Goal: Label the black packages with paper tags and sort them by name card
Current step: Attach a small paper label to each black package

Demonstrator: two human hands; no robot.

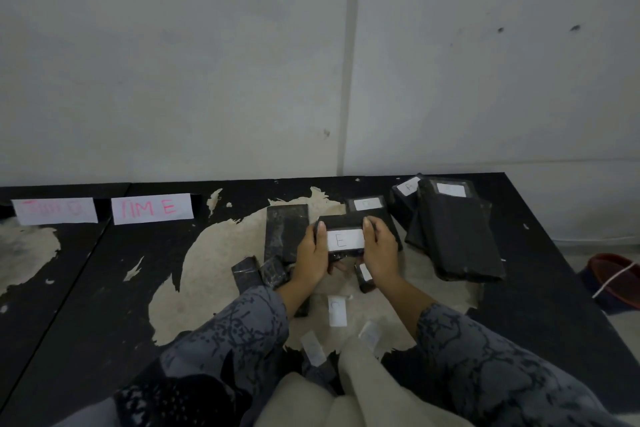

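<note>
Both my hands, left & right, fingers curled gripping black wrapped package w/ white paper "E" tag; far-left pink-lettered card unreadable.

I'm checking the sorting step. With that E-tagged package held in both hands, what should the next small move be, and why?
Probably carry the black package left and set it down by the TIM E name card. Both the left hand and right hand grip it, its paper tag reads E, and that card matches.
</note>
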